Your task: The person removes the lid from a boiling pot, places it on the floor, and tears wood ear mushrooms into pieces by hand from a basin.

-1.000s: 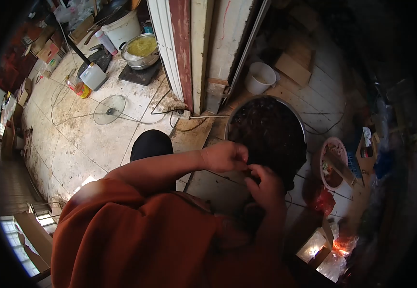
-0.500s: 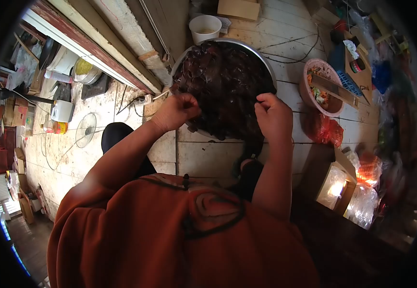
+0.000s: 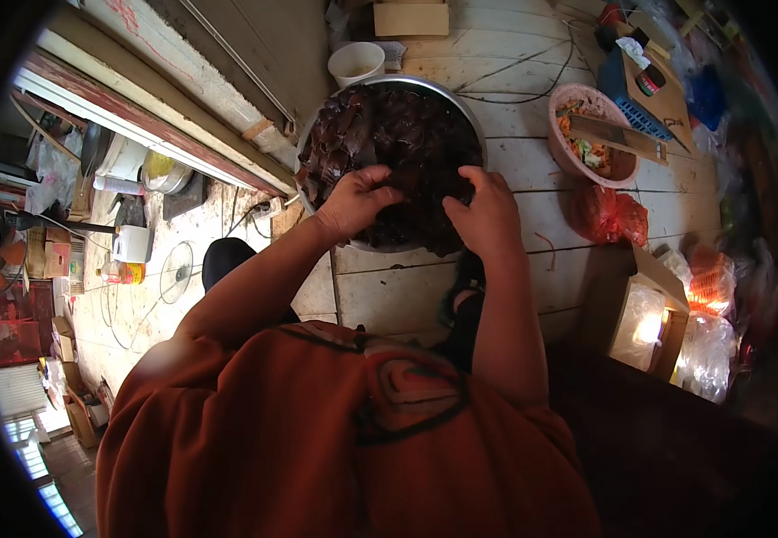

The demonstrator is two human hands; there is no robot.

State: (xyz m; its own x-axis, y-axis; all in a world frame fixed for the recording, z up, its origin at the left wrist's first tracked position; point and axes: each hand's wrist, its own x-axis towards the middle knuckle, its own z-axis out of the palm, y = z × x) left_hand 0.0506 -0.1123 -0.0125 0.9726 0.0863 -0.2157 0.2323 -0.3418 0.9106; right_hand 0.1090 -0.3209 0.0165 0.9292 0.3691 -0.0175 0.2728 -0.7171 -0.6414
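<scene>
A large metal basin (image 3: 471, 121) on the floor in front of me is heaped with dark brown, wet, floppy pieces that look like wood ear mushroom (image 3: 407, 125). Over the near left part of the heap, my left hand (image 3: 358, 202) has thumb and fingers bent around a dark piece. My right hand (image 3: 488, 213) is at the near right side of the basin, its thumb and forefinger curled on dark mushroom. The fingertips partly blend into the dark heap, so the exact edges of what each holds are hard to make out.
A white bucket (image 3: 356, 61) stands behind the basin. To the right are a pink tub (image 3: 557, 134) of food scraps with a board across it, a red plastic bag (image 3: 618, 215) and a cardboard box (image 3: 662, 269). A door frame (image 3: 165, 117) runs along the left.
The view has shifted, so the basin appears farther left. My hands have come closer together over the near part of the heap, and the left thumb and forefinger have moved apart somewhat.
</scene>
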